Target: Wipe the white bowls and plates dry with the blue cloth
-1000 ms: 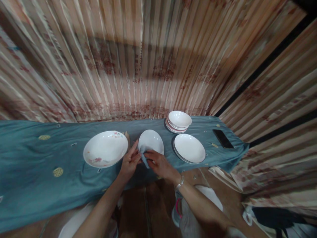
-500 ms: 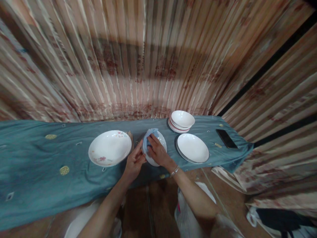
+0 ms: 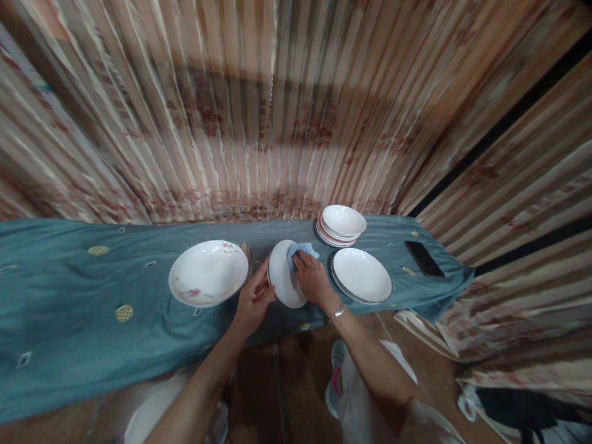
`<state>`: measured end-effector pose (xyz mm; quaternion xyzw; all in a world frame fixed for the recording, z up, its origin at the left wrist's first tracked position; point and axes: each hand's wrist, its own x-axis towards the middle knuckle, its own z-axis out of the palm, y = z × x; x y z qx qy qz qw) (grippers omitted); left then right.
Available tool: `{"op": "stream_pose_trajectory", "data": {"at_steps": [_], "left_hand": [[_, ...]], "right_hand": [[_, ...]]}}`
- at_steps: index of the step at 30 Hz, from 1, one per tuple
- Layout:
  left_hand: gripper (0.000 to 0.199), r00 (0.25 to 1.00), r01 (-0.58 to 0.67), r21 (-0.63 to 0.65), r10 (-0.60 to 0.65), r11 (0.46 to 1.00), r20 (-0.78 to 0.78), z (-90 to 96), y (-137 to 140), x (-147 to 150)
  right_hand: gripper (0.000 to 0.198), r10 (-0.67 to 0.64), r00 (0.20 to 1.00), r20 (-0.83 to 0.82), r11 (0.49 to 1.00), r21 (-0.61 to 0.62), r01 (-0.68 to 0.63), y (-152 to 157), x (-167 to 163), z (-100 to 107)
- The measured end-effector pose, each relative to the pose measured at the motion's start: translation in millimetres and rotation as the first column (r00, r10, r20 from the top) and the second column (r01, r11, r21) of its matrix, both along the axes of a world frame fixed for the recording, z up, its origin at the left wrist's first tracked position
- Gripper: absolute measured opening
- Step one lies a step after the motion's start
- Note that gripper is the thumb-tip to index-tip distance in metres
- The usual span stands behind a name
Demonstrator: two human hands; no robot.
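A white plate is held tilted at the middle of the table, its face toward the right. My left hand grips its left rim, thumb at the near side and fingers along the edge. In my right hand is a bunched light-blue cloth, pressed against the right part of the plate; the fingers are closed over it. Left of my hands lies a large white oval dish with red flowers. Beside that dish a bundle of chopsticks shows, partly hidden by the plate and hand.
Stacked white plates lie right of my hands, with a stack of bowls behind them. A black phone rests near the right end of the teal tablecloth. A pleated curtain hangs behind the table.
My right hand and the cloth have slid from the plate's left side across to its right side. My left hand still grips the rim, and the view has shifted slightly.
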<state>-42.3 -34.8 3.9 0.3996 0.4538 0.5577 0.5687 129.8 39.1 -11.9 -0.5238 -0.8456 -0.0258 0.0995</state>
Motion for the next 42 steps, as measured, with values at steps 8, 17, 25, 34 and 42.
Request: {"op": "stream_pose_trajectory", "data": {"at_steps": [8, 17, 25, 34, 42], "left_hand": [[0.095, 1.000, -0.013, -0.049, 0.012, 0.999, -0.020, -0.5, 1.2, -4.1], [0.090, 0.997, -0.042, -0.071, 0.037, 0.997, -0.064, 2.9, 1.7, -3.7], [0.091, 0.997, -0.076, -0.079, 0.073, 0.994, -0.039, 1.5, 3.1, -3.0], [0.076, 0.998, -0.050, -0.017, 0.051, 0.999, 0.031, -5.2, 4.5, 3.0], [0.044, 0.996, -0.028, 0.181, 0.043, 0.983, -0.080, -13.1, 6.4, 5.3]], "right_hand": [[0.027, 0.092, 0.995, 0.022, 0.989, -0.114, -0.089, -20.1, 15.6, -5.9], [0.019, 0.132, 0.983, -0.130, 0.960, -0.232, -0.160, -50.8, 15.3, 14.2], [0.022, 0.046, 0.774, -0.632, 0.893, -0.321, -0.315, -55.9, -3.2, 25.4], [0.042, 0.259, 0.678, -0.688, 0.957, 0.085, -0.279, -44.5, -19.5, 32.9], [0.045, 0.437, 0.854, -0.282, 0.899, 0.176, -0.401, -26.3, -29.6, 43.4]]}}
